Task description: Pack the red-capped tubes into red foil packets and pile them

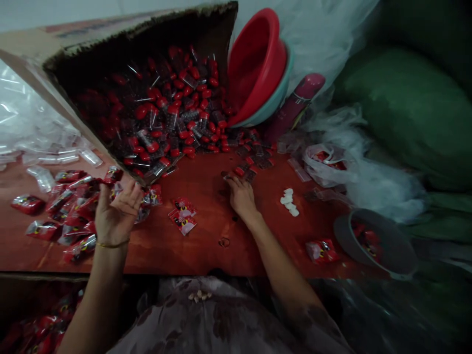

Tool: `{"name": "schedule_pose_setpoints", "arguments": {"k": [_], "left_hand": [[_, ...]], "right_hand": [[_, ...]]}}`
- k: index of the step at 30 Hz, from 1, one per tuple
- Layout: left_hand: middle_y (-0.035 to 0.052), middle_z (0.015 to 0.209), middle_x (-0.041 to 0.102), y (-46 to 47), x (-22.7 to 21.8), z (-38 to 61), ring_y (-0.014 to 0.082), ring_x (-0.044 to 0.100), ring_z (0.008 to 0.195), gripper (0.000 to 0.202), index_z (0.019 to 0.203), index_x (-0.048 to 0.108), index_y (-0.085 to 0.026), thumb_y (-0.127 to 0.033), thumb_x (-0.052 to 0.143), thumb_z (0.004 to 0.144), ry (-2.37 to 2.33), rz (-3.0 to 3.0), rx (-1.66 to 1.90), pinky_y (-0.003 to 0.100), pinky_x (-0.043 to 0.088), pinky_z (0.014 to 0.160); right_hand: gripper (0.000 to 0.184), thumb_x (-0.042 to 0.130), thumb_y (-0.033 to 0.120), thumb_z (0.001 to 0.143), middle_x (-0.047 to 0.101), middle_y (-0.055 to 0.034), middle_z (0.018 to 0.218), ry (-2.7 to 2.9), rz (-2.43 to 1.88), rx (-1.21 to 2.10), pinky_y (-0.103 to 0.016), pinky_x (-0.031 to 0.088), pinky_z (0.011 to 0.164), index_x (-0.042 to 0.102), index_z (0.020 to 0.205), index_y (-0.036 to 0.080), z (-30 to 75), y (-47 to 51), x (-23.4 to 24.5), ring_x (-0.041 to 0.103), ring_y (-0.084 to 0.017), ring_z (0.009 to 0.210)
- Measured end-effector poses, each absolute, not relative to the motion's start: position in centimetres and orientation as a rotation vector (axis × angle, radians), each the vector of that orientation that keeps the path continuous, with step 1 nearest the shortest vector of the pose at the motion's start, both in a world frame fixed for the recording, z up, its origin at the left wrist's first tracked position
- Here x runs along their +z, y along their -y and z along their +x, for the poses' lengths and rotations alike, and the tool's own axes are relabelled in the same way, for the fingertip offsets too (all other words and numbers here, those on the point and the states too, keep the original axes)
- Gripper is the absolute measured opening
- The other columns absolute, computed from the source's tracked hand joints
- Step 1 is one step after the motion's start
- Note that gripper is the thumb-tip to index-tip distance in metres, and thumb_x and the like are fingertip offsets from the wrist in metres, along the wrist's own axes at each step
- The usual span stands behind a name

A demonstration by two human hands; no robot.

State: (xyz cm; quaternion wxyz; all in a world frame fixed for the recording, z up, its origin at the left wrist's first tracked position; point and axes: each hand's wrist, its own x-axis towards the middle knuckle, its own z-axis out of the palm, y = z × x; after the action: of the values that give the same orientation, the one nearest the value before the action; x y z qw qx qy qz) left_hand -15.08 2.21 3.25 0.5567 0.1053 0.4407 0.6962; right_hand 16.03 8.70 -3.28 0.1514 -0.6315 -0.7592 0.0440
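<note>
My left hand [118,211] is palm up with its fingers stretched out and nothing in it, beside a heap of filled red and clear packets [75,209]. Its fingertips are close to the lower edge of a cardboard box [83,115] lying on its side. From that box spill many small clear containers with red caps [177,113]. Fingers bent together, my right hand [241,196] is low over the table, near a few of the small containers [245,169]. A small dark thing shows at its fingertips, too small to name. Between my hands lie flat red printed packets [182,216].
Behind the table stand a red basin [254,64], a light blue basin [289,64] and a pink bottle [295,105]. To the right are white pieces [289,201], a plastic bag [328,164], one filled packet [322,250] and a grey bowl [394,246]. Clear plastic pieces [51,157] lie left.
</note>
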Motion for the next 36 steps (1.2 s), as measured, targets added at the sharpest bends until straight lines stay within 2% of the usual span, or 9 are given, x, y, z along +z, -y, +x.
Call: {"name": "schedule_pose_setpoints", "arguments": {"k": [2, 4, 6, 8, 13, 20, 27, 33, 36], "left_hand": [[0.0076, 0.093, 0.072, -1.9, 2.1, -12.9, 0.0200, 0.068, 0.084, 0.039, 0.096, 0.065, -0.017, -0.048, 0.062, 0.073, -1.291, 0.593, 1.488, 0.035, 0.052, 0.083], [0.0103, 0.103, 0.070, -1.6, 0.6, -10.3, 0.0268, 0.062, 0.101, 0.038, 0.098, 0.068, -0.018, -0.042, 0.069, 0.068, -1.584, 1.167, 1.256, 0.043, 0.044, 0.094], [0.0124, 0.121, 0.062, -1.7, -0.7, -8.3, 0.0328, 0.047, 0.122, 0.035, 0.099, 0.069, -0.019, -0.037, 0.069, 0.069, -1.778, 1.724, 0.964, 0.051, 0.029, 0.105], [0.0130, 0.130, 0.055, -1.9, -1.7, -7.3, 0.0350, 0.037, 0.130, 0.032, 0.102, 0.069, -0.020, -0.033, 0.065, 0.073, -1.880, 2.078, 0.671, 0.054, 0.021, 0.108], [0.0097, 0.126, 0.059, -2.2, -2.9, -7.2, 0.0329, 0.040, 0.128, 0.030, 0.106, 0.069, -0.023, -0.029, 0.049, 0.085, -1.988, 2.238, 0.353, 0.052, 0.026, 0.106], [0.0092, 0.132, 0.054, -2.7, -3.1, -5.6, 0.0343, 0.039, 0.128, 0.037, 0.118, 0.062, -0.022, -0.033, 0.043, 0.088, -1.999, 2.260, 0.369, 0.055, 0.025, 0.104], [0.0071, 0.118, 0.064, -4.2, -3.1, -5.5, 0.0283, 0.046, 0.124, 0.027, 0.101, 0.070, -0.024, -0.032, 0.050, 0.085, -1.956, 2.075, 0.547, 0.050, 0.028, 0.105], [0.0059, 0.113, 0.067, -3.5, -1.9, -4.5, 0.0232, 0.050, 0.121, 0.028, 0.102, 0.070, -0.025, -0.036, 0.051, 0.083, -1.711, 1.757, 0.944, 0.048, 0.027, 0.108], [0.0058, 0.115, 0.066, -2.8, -1.2, -3.7, 0.0227, 0.051, 0.120, 0.026, 0.100, 0.070, -0.025, -0.032, 0.055, 0.080, -1.591, 1.668, 1.056, 0.046, 0.030, 0.107]], "right_hand": [[0.044, 0.036, 0.006, 0.084, 0.055, -0.0086, 0.131, 2.196, -1.761, 0.126, -0.049, 0.031, 0.100, 0.057, 0.121, 0.019, 16.1, -7.0, -3.8, 0.048, -0.028, 0.117], [0.042, 0.040, 0.008, 0.082, 0.058, -0.0087, 0.127, 2.175, -1.721, 0.122, -0.051, 0.030, 0.101, 0.058, 0.118, 0.018, 16.1, -5.1, -4.0, 0.048, -0.028, 0.117], [0.036, 0.044, 0.013, 0.082, 0.060, -0.0101, 0.123, 2.131, -1.694, 0.114, -0.052, 0.031, 0.100, 0.061, 0.113, 0.017, 16.0, -3.5, -4.0, 0.047, -0.029, 0.117], [0.031, 0.046, 0.019, 0.083, 0.062, -0.0118, 0.120, 2.084, -1.670, 0.096, -0.051, 0.034, 0.098, 0.063, 0.108, 0.016, 15.9, -2.3, -4.0, 0.048, -0.030, 0.117], [0.024, 0.048, 0.024, 0.086, 0.064, -0.0110, 0.116, 2.014, -1.560, 0.056, -0.046, 0.035, 0.099, 0.065, 0.100, 0.017, 15.0, -1.0, -3.9, 0.050, -0.027, 0.115], [0.017, 0.050, 0.022, 0.086, 0.068, -0.0064, 0.109, 2.010, -1.396, 0.115, -0.042, 0.033, 0.098, 0.066, 0.094, 0.020, 12.3, -0.7, -3.5, 0.055, -0.023, 0.111], [0.018, 0.049, 0.023, 0.086, 0.070, -0.0058, 0.103, 1.964, -1.397, 0.240, -0.042, 0.033, 0.097, 0.067, 0.090, 0.021, 12.4, 0.2, -3.2, 0.058, -0.022, 0.104], [0.025, 0.049, 0.037, 0.086, 0.070, -0.0056, 0.092, 1.573, -1.355, 0.814, -0.028, 0.048, 0.075, 0.064, 0.095, 0.019, 10.9, -0.7, -2.0, 0.063, -0.017, 0.082], [0.026, 0.054, 0.044, 0.080, 0.066, -0.0014, 0.077, 1.362, -1.252, 1.052, -0.024, 0.048, 0.066, 0.061, 0.081, 0.018, 9.5, -1.8, -2.2, 0.060, -0.014, 0.069]]}}
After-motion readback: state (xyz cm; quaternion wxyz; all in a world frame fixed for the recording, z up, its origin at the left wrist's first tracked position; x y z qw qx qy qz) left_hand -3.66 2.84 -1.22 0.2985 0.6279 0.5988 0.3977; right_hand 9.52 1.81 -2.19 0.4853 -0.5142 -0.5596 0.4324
